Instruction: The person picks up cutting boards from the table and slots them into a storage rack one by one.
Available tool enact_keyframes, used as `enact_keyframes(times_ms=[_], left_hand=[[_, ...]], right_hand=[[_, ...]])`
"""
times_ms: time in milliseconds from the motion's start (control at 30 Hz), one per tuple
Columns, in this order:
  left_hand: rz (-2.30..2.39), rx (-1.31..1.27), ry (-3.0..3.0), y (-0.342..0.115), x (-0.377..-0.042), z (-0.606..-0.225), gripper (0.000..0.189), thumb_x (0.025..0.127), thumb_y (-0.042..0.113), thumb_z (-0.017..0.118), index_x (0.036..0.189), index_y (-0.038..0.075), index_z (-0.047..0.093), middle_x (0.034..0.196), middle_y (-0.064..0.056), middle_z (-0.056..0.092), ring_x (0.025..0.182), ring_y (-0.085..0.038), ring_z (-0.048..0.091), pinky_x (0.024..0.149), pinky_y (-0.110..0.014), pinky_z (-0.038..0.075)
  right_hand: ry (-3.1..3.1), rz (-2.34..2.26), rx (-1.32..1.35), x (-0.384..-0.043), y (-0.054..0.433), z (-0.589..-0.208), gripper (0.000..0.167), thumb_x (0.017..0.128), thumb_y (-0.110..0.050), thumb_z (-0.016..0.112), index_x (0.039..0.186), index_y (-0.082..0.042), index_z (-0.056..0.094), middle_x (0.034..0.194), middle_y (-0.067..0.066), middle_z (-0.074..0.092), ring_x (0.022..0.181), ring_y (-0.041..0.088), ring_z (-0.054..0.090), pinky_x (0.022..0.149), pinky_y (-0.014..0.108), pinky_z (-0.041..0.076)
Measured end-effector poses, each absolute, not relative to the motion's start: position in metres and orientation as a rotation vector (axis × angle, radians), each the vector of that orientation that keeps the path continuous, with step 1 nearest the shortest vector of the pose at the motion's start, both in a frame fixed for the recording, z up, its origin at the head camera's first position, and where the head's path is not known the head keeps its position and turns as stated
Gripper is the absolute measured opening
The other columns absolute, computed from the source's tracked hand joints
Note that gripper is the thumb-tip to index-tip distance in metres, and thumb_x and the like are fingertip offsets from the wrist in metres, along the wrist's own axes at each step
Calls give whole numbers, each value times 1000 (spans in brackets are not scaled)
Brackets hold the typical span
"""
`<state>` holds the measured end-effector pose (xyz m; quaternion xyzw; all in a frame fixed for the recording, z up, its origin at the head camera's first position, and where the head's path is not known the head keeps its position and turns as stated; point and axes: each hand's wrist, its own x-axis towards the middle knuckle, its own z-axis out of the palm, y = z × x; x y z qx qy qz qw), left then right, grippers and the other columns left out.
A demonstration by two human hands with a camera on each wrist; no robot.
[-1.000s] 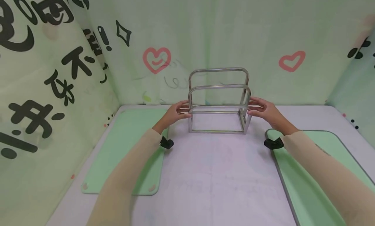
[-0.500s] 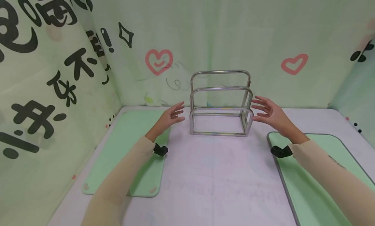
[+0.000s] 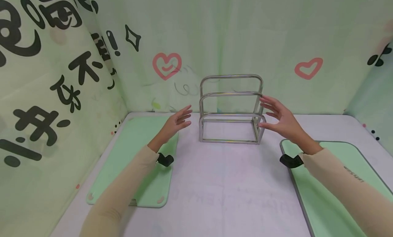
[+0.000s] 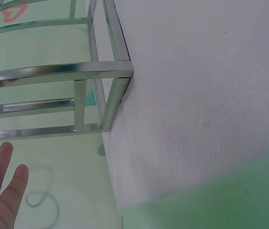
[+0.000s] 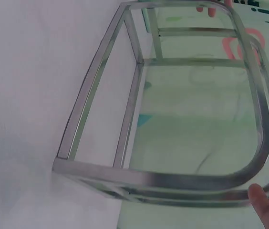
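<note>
A silver metal rack [image 3: 228, 94] with three upright hoops stands toward the back of the table. My left hand [image 3: 175, 122] hovers to its left, apart from it, fingers extended. Several fingertips of that hand [image 4: 1, 195] show low in the left wrist view, below the metal bars [image 4: 101, 70]. At the rack's right side is my right hand [image 3: 284, 122], its fingers spread and its thumb by the front hoop. The right wrist view has the fingertips [image 5: 263, 202] beside the rounded hoop corners [image 5: 249, 179]; whether they touch the metal I cannot tell.
A light green board [image 3: 153, 192] lies flat on the left, partly under my left arm. Another green board [image 3: 297, 146], edged in grey, lies on the right under my right arm. Printed green curtains [image 3: 261, 35] rise behind the white-covered table [image 3: 227, 185].
One second ago both hands were at the rack's sides. My left hand has drawn away to the left; my right hand has lifted slightly, its fingers now overlapping the hoops. The rack stands in place.
</note>
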<state>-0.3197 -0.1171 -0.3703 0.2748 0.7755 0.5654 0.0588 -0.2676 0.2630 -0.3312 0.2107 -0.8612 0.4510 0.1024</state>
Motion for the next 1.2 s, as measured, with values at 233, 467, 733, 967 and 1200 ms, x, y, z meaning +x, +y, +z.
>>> enact_keyframes(times_ms=[233,467,733,967,1200], left_hand=[[1649,813,2405,-137,-308,-360,61,95,9,53,150,16,25,150,-14,35,138,-32,35,114,-47,28],[1551,790,2491,-161,-299,-354,62,95,8,54,150,12,24,150,-17,34,138,-34,34,115,-51,24],[1501,798,2564,-189,-295,-357,62,94,15,57,149,20,28,150,-11,37,137,-32,36,114,-49,26],[1441,767,2605,-209,-290,-354,63,94,18,58,149,21,27,151,-10,35,138,-31,35,114,-49,26],[1319,656,2652,-231,-291,-352,64,94,21,58,149,19,27,150,-14,36,137,-33,36,113,-49,29]], right_hand=[[-2513,1171,774,-265,233,-330,90,72,-10,81,147,-16,30,146,13,40,134,18,40,108,23,37],[-2524,1088,890,-265,201,-329,92,71,-15,83,147,-18,31,147,12,40,134,35,37,104,60,33],[-2482,1119,1065,-268,169,-333,92,69,-14,84,146,-12,34,147,10,42,134,31,40,106,52,35],[-2495,1174,1162,-272,141,-342,89,71,-14,82,146,-11,33,149,8,39,136,27,38,110,48,33],[-2518,1470,1204,-277,108,-356,87,75,-14,79,147,-15,30,148,6,40,136,23,39,112,42,33]])
